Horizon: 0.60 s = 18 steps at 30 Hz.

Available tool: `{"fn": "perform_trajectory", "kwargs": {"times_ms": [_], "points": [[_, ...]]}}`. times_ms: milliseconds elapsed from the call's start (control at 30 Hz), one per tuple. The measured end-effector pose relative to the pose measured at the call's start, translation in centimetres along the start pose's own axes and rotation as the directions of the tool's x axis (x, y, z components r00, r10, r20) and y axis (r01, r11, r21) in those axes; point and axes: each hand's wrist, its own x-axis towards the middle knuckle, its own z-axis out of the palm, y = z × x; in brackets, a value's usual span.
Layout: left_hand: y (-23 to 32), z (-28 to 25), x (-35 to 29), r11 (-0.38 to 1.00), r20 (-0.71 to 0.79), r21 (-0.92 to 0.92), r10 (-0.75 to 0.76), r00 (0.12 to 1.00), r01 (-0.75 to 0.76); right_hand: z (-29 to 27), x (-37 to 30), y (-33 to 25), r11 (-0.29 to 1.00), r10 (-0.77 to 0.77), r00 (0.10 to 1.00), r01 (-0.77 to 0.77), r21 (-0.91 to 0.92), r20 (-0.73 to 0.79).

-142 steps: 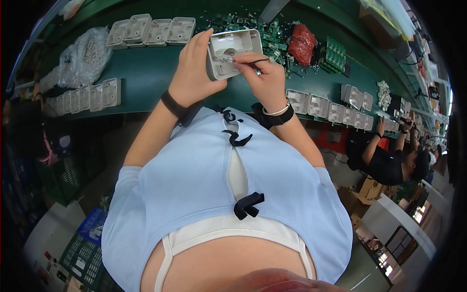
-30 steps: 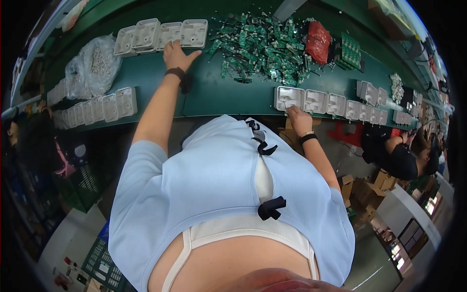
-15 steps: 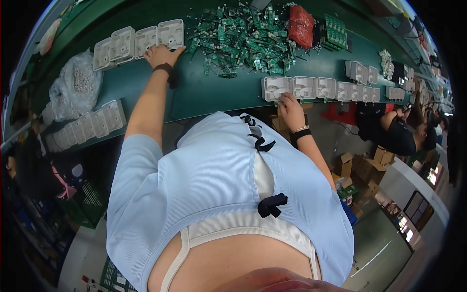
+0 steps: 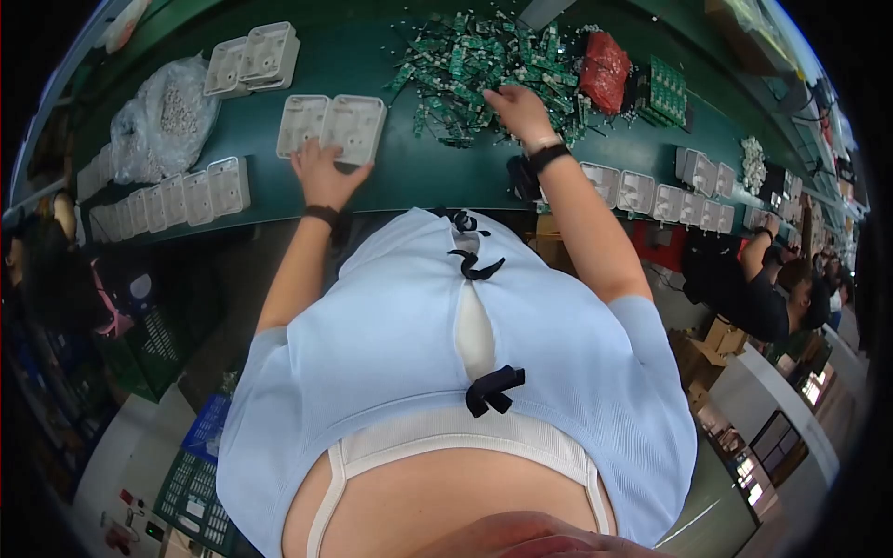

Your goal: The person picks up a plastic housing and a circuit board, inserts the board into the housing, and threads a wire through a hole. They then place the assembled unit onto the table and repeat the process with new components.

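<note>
Two white plastic housings, a left one (image 4: 302, 121) and a right one (image 4: 355, 130), sit side by side on the green table. My left hand (image 4: 330, 174) grips their near edges, its fingers over the rims and its thumb at the right one's near side. Across the table, my right hand (image 4: 521, 113) reaches over a heap of small green circuit boards (image 4: 456, 70). Its fingertips are drawn together at the heap; what lies between them is too small to make out.
Two more housings (image 4: 270, 56) stand at the back left, near a clear bag of small white parts (image 4: 177, 116). Housings line the front edge on both sides. A red bag (image 4: 605, 73) and stacked green boards (image 4: 665, 91) lie right of the heap. A person (image 4: 781, 288) works at far right.
My left hand has drawn two housings out of the back row toward me. My right hand has left the housing at the front edge and moved up to the board heap.
</note>
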Motion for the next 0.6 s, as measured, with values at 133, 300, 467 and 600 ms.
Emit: {"fn": "perform_trajectory", "kwargs": {"times_ms": [133,300,467,600], "points": [[-1.3,0.1,-2.9,0.998,-0.008,-0.029,0.047,0.999,-0.047,2.3,4.9,3.2,0.999,0.0,0.998,-0.001,0.036,0.055],[-3.2,2.0,-5.2,0.996,0.025,-0.086,0.0,1.0,0.003,2.0,4.3,1.5,0.744,0.001,0.931,-0.245,0.621,0.366],[-2.6,2.7,-5.9,0.998,0.004,-0.051,0.027,1.0,-0.027,0.8,1.6,0.2,0.213,-0.393,0.83,-0.336,0.917,0.396],[-1.3,1.6,-5.5,1.0,0.041,-0.008,-0.028,0.999,0.028,0.3,-0.9,-0.8,0.219,-0.297,0.922,-0.188,0.957,0.249]]}}
